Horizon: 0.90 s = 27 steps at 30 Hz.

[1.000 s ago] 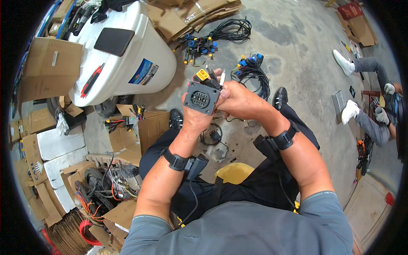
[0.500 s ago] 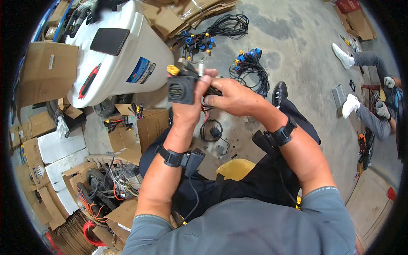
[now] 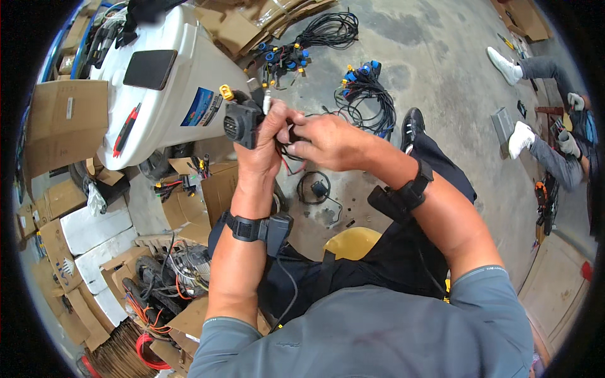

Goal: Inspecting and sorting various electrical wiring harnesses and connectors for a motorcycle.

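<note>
My left hand is closed around a bundle of cables with a square black socket connector at its end. A yellow plug and a white connector stick out beyond that hand. Close against it, my right hand pinches the black cable of the same bundle, its fingers curled. A thin red wire hangs below the hands. The spot between the two hands is partly hidden by the fingers.
A white tub at left carries a phone and a red-black tool. Cable bundles with blue connectors lie on the floor ahead. Cardboard boxes and a motor are at left. Another person's gloved hand is far right.
Both hands have shifted slightly left with the cable bundle. The square connector has turned, its face now angled more to the left. My right hand stays close to the left.
</note>
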Each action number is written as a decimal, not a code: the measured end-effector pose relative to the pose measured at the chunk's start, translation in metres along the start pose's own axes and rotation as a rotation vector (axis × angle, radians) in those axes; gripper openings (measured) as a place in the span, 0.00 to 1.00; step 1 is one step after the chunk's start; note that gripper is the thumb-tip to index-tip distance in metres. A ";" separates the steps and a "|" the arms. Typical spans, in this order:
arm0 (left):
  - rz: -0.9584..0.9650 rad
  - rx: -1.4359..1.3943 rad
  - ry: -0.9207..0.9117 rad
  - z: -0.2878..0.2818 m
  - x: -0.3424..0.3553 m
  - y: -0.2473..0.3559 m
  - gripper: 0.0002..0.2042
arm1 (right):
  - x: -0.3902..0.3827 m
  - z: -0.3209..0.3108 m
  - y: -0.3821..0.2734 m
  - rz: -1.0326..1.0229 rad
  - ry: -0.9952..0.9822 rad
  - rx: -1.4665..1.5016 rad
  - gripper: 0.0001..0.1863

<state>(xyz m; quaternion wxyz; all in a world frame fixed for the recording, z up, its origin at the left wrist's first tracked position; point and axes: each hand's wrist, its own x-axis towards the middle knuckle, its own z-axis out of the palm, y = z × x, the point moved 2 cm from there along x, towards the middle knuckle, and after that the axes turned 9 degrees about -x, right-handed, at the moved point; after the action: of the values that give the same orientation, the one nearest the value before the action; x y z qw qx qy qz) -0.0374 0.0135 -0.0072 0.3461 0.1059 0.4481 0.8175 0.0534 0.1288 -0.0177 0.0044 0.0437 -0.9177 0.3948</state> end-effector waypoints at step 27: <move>-0.016 -0.280 -0.103 0.002 -0.008 0.027 0.21 | 0.005 0.013 0.001 0.097 -0.113 0.233 0.18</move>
<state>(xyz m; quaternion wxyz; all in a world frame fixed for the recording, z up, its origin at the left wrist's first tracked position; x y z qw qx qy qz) -0.0433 0.0000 0.0163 0.3866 0.0948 0.3123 0.8626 0.0489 0.1202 -0.0271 -0.0714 0.0217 -0.8656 0.4951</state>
